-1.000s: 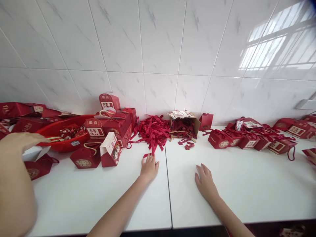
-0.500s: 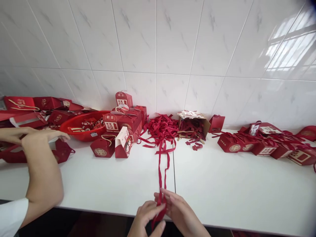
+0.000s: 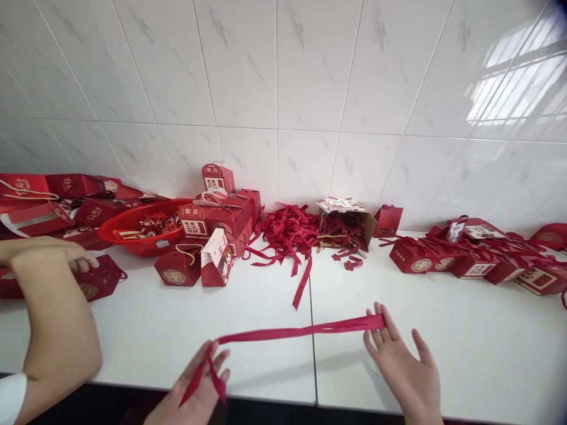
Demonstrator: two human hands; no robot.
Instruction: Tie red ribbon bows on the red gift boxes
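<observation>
A red ribbon (image 3: 283, 334) is stretched almost level above the white table between my two hands. My left hand (image 3: 195, 386) grips it near its two loose ends, which hang down over the fingers. At the other end, the folded ribbon is hooked on the fingers of my right hand (image 3: 410, 369), whose thumb stands apart. Beyond my hands lies a tangled heap of red ribbons (image 3: 290, 230), with one strand trailing towards me. To the right of the heap, a cardboard box (image 3: 370, 227) on its side holds dark red strips.
At the left, a co-worker's arm (image 3: 53, 307) reaches to a red gift box (image 3: 101, 280). A red basin (image 3: 146, 245) of small wrapped items stands near stacked red boxes (image 3: 234, 218). More red boxes (image 3: 411, 257) line the right. A tiled wall (image 3: 305, 159) rises behind.
My hands have moved apart, pulling the ribbon from the heap and stretching it sideways. The co-worker's arm has shifted slightly left and lower in view.
</observation>
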